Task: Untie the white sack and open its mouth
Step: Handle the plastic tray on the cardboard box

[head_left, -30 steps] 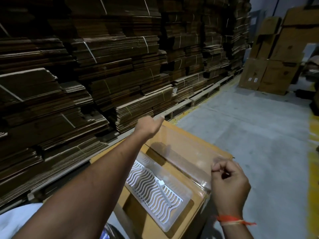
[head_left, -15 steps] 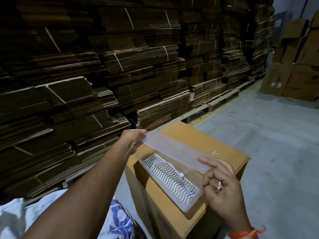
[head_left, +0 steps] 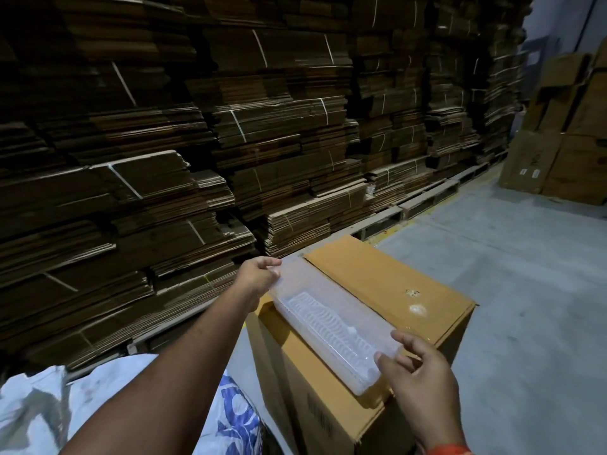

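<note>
Both hands are busy with a clear plastic tray (head_left: 331,323) that lies along the left edge of a brown cardboard box (head_left: 387,287), not with the sack. The left hand (head_left: 259,277) is curled closed around the tray's far end, near the box's far left corner, while the right hand (head_left: 423,372) is half open, its fingertips (head_left: 386,361) pinching the near end at the box's near corner. The white sack (head_left: 98,399), printed with blue shapes, sits low at the bottom left beside the box and under the left forearm; its mouth and tie are out of sight, so I cannot tell how it is knotted. The tray probably wants setting down flat and square on the box top, so it does not slide off an edge, before both hands drop to the sack. From there it would pay to find the tie by feel, loosen the knot rather than tug, then spread the mouth with both hands. The room is a dim warehouse: stacks of flattened cartons (head_left: 197,142) on pallets fill the left side, a grey concrete floor (head_left: 525,290) runs right, and more standing boxes (head_left: 565,133) wait at the far right.
</note>
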A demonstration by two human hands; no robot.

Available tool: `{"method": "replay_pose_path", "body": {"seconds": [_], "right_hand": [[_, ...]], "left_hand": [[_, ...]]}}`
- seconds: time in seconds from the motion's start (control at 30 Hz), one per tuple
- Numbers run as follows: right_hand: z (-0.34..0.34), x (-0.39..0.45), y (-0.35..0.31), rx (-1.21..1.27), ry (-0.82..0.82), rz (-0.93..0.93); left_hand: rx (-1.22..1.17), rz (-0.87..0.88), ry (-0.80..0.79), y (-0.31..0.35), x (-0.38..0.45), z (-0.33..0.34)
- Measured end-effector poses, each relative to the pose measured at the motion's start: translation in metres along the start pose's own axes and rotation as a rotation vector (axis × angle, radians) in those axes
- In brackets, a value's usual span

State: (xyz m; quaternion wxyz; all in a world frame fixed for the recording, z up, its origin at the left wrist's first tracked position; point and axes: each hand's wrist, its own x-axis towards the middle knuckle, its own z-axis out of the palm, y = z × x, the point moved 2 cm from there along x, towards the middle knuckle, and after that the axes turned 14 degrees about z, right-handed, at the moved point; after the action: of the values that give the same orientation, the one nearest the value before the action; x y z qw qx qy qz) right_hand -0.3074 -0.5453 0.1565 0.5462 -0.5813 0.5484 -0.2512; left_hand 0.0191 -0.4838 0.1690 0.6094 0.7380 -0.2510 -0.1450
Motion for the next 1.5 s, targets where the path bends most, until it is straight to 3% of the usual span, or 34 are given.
{"method": "replay_pose_path", "body": {"seconds": [0.17,0.3,0.6,1.0,1.23,1.37,1.5], "right_hand": [[0.005,0.000,0.002,-0.099,0.023,-0.052],[0.011,0.001,0.005,-0.237,0.051,-0.099],[0.019,0.011,0.014,-0.361,-0.028,-0.218],[0.019,0.015,0.014,-0.343,-0.063,-0.175],[0.024,0.017,0.000,-0.258,0.131,-0.173],[0.025,0.025,-0.009,-0.200,0.180,-0.124],[0.028,0.028,-0.009,-0.184,0.183,-0.098]], "left_hand": [[0.349,0.101,-0.080,-0.014,-0.002,0.004],[0.473,0.132,-0.103,-0.019,-0.003,0.008],[0.371,0.112,-0.069,-0.028,0.003,0.006],[0.320,0.092,-0.079,-0.032,0.004,0.006],[0.519,0.276,-0.194,-0.019,0.004,0.017],[0.539,0.278,-0.276,-0.013,0.012,0.030],[0.487,0.241,-0.231,-0.017,0.020,0.034]]}}
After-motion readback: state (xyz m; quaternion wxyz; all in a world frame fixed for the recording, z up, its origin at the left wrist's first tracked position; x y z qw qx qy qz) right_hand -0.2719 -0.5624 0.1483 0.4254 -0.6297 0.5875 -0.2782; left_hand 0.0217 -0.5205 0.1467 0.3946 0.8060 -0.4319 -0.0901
